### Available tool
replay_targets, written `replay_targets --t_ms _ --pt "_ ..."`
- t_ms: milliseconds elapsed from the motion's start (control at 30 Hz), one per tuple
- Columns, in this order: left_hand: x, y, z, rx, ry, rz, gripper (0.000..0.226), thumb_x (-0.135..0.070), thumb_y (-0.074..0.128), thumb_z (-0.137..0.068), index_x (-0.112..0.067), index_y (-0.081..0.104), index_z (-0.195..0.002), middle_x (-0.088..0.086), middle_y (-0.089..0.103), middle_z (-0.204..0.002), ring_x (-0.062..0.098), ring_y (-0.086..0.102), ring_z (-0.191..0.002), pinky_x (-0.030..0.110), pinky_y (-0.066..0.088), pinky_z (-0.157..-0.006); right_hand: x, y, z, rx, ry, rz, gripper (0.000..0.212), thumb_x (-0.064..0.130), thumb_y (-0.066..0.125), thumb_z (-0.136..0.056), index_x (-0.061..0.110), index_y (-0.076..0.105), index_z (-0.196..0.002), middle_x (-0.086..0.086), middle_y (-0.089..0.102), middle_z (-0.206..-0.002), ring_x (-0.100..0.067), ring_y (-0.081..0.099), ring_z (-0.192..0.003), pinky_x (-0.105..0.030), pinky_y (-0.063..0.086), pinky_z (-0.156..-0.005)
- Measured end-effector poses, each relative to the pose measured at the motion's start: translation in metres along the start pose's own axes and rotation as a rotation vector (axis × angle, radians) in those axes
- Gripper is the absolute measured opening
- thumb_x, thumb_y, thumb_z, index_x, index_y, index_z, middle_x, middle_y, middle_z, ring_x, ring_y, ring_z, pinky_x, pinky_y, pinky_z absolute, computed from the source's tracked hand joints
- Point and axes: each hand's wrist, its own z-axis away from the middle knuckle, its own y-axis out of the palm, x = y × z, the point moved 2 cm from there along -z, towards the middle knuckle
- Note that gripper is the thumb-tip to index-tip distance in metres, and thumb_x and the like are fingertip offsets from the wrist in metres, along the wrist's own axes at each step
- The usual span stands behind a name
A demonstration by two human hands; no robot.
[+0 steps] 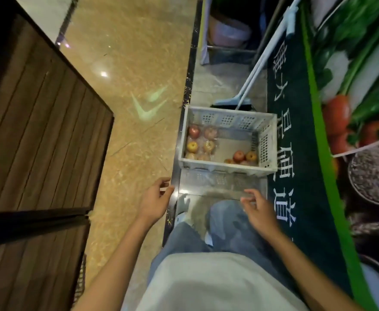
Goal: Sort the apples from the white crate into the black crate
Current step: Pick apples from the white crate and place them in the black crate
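A white slatted crate [267, 140] stands on the floor ahead of me. Several red and yellow apples lie in it: a wrapped cluster [200, 142] along its left side and a few loose ones [242, 157] at its front right. My left hand [156, 199] hangs below the crate's front left corner, fingers loosely curled, holding nothing. My right hand [259, 208] hovers below the crate's front right, fingers relaxed, also holding nothing. Both hands are apart from the crate. No black crate is in view.
A dark wooden slatted counter [38, 135] fills the left. A broom with a white handle [258, 66] leans behind the crate. A green banner with vegetable pictures [332, 108] lines the right. A pink bucket [228, 30] sits at the back. My legs are below.
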Motion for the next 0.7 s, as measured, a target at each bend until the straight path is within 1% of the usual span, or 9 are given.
replay_targets --t_ms 67,167,267,367,433,500,600,700 --pt "-0.019 0.001 -0.03 0.053 0.022 -0.048 0.035 -0.025 0.051 -0.096 -0.012 0.054 -0.128 0.005 0.063 -0.118 0.011 0.058 -0.086 0.022 0.039 -0.07 0.0 -0.008 -0.014 -0.038 0.045 -0.023 0.027 0.022 0.054 -0.094 0.015 0.054 -0.12 0.002 0.058 -0.096 -0.021 0.06 -0.092 -0.032 0.049 -0.079" --pt "-0.042 0.008 -0.062 0.096 0.019 -0.085 0.036 -0.026 0.051 -0.096 -0.011 0.053 -0.128 0.006 0.063 -0.121 0.012 0.058 -0.086 0.021 0.04 -0.072 0.002 -0.02 -0.039 -0.042 0.084 -0.028 0.027 0.022 0.053 -0.094 0.014 0.054 -0.12 0.002 0.057 -0.097 -0.02 0.059 -0.092 -0.034 0.05 -0.08" --pt "-0.063 0.021 -0.09 0.105 -0.009 -0.098 0.034 -0.026 0.051 -0.096 -0.012 0.055 -0.126 0.007 0.064 -0.119 0.013 0.059 -0.084 0.022 0.041 -0.072 0.005 -0.035 -0.076 -0.014 0.103 -0.02 0.027 0.022 0.052 -0.094 0.012 0.054 -0.119 0.001 0.057 -0.096 -0.019 0.058 -0.089 -0.032 0.047 -0.077" --pt "-0.087 0.041 -0.124 0.121 -0.023 -0.132 0.033 -0.027 0.052 -0.095 -0.014 0.056 -0.125 0.008 0.067 -0.115 0.017 0.064 -0.09 0.021 0.04 -0.071 0.009 -0.056 -0.123 0.035 0.112 0.003 0.025 0.021 0.053 -0.093 0.013 0.054 -0.117 -0.002 0.06 -0.098 -0.018 0.057 -0.085 -0.028 0.043 -0.073" --pt "-0.102 0.061 -0.152 0.146 -0.026 -0.148 0.033 -0.027 0.052 -0.095 -0.014 0.056 -0.124 0.007 0.067 -0.116 0.019 0.065 -0.095 0.022 0.043 -0.073 0.006 -0.068 -0.159 0.059 0.131 0.038 0.024 0.023 0.053 -0.093 0.016 0.054 -0.116 -0.002 0.061 -0.097 -0.02 0.059 -0.083 -0.03 0.044 -0.072" --pt "-0.11 0.087 -0.186 0.169 -0.021 -0.165 0.034 -0.028 0.053 -0.094 -0.012 0.056 -0.124 0.007 0.065 -0.118 0.021 0.063 -0.099 0.027 0.047 -0.079 -0.003 -0.077 -0.202 0.085 0.133 0.092 0.023 0.025 0.053 -0.092 0.019 0.054 -0.114 0.001 0.06 -0.095 -0.023 0.061 -0.085 -0.032 0.046 -0.073" --pt "-0.112 0.129 -0.244 0.22 0.016 -0.27 0.036 -0.031 0.054 -0.094 -0.012 0.056 -0.123 0.01 0.065 -0.118 0.028 0.063 -0.103 0.036 0.049 -0.086 -0.02 -0.081 -0.271 0.116 0.132 0.186 0.025 0.029 0.052 -0.093 0.018 0.053 -0.116 -0.003 0.062 -0.104 -0.025 0.061 -0.092 -0.036 0.05 -0.079" --pt "-0.103 0.174 -0.299 0.296 0.022 -0.335 0.039 -0.03 0.053 -0.093 -0.012 0.052 -0.128 0.012 0.062 -0.123 0.031 0.06 -0.109 0.034 0.046 -0.088 -0.043 -0.072 -0.336 0.125 0.137 0.243 0.028 0.031 0.051 -0.094 0.015 0.053 -0.117 -0.007 0.063 -0.109 -0.028 0.061 -0.096 -0.04 0.051 -0.081"
